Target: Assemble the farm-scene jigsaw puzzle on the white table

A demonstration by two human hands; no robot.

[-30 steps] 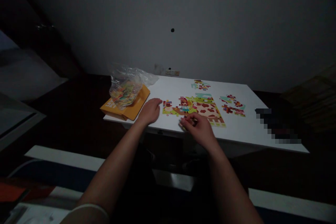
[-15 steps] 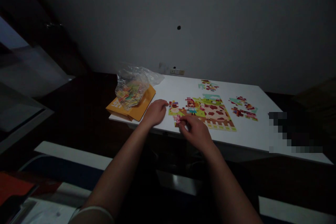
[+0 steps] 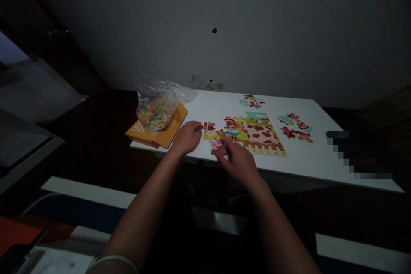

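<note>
A partly joined jigsaw puzzle (image 3: 260, 135) with a cow, a figure in a red hat and a white fence lies on the white table (image 3: 298, 167). My right hand (image 3: 239, 158) pinches a pink puzzle piece (image 3: 215, 144) by its right side, at the puzzle's lower left and close to the table's front edge. Whether the piece touches its neighbours is hard to make out. On the tabletop left of the puzzle rests my left hand (image 3: 189, 138), fingers loosely bent, nothing visible in it, its fingertips beside the puzzle's left edge.
A yellow box (image 3: 173, 130) stands at the table's left end, with a clear plastic bag (image 3: 156, 113) of puzzle pieces on it. Loose pieces lie at the back (image 3: 252, 102) and right (image 3: 295, 128). A blurred dark object (image 3: 353, 154) is at the right edge.
My right hand has brought the pink piece left and down flat against the table at the puzzle's lower left. My left hand stays beside the puzzle. The view has shifted slightly.
</note>
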